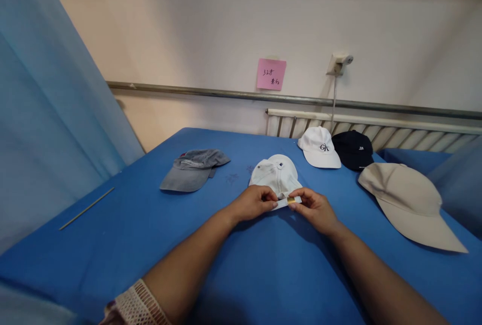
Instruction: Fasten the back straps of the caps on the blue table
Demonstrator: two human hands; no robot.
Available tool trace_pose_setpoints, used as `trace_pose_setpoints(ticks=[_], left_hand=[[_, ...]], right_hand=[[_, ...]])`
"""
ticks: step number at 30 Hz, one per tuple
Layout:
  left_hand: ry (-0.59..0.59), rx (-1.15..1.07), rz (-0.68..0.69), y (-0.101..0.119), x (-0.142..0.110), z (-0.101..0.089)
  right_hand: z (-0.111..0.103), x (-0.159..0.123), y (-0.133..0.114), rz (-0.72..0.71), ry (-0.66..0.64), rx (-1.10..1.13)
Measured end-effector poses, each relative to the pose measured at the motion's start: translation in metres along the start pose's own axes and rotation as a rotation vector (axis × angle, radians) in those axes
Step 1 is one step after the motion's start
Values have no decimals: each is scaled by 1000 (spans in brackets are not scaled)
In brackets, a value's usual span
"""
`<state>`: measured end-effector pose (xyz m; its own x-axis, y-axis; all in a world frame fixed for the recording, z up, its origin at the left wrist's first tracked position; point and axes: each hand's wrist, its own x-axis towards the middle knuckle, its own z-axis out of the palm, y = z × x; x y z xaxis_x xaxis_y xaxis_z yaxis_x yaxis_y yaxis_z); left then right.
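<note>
A pale cap (pixel 276 172) lies on the blue-covered table with its back strap toward me. The strap (pixel 280 204) is light, with a gold-coloured buckle (pixel 291 200) on it. My left hand (pixel 258 202) pinches the strap on the left, fingers closed. Close to the buckle, my right hand (pixel 313 208) grips the strap's other end between thumb and fingers. Part of the cap's rear edge is hidden behind my fingers.
A grey cap (pixel 194 168) lies to the left, near a thin stick (pixel 86 208). On the right are a white cap (pixel 320 149), a black cap (pixel 353 149) and a large beige cap (pixel 410 199). Behind the table (pixel 143 234) run a wall rail (pixel 211 92) and a radiator (pixel 395 136); a curtain (pixel 48 89) hangs left.
</note>
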<state>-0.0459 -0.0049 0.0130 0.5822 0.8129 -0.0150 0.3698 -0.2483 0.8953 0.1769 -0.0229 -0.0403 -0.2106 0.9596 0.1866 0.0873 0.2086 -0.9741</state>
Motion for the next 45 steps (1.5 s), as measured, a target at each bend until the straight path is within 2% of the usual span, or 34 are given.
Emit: trace_pose_setpoints(ticks=[4,9,13,18,20,24,28,32,35,41,43,45], left_hand=[[14,31,17,-1,0,3],[57,16,49,1,0,13],[124,-9,62,1,3,16],[293,-60,34,-6,8,0],[309,-38,15,-8,7,-10],[99,70,-8,-11,2,-19],[-99,215,122,-12,1,-11],[-194,344,167,-16,4,-6],[-121,402,159,-18,6,-5],[200,410,236,-11,7,3],[226,415,241,-9,7,7],[181,445,202,-10,8,10]], right_hand=[[0,0,-3,-10,-10,-4],[-1,-1,-5,-24,-60,-134],[-2,-1,-5,-25,-24,-137],[-4,-1,-8,-17,45,-108],[-4,-1,-9,-16,52,-101],[-5,-1,-9,-23,50,-107],[-5,-1,-6,-32,26,-129],[-4,-1,-5,-26,18,-163],[-5,-1,-5,-23,8,-171],[-5,0,-2,-39,47,-137],[-4,1,-3,-45,54,-122],[-3,1,-3,-42,60,-117]])
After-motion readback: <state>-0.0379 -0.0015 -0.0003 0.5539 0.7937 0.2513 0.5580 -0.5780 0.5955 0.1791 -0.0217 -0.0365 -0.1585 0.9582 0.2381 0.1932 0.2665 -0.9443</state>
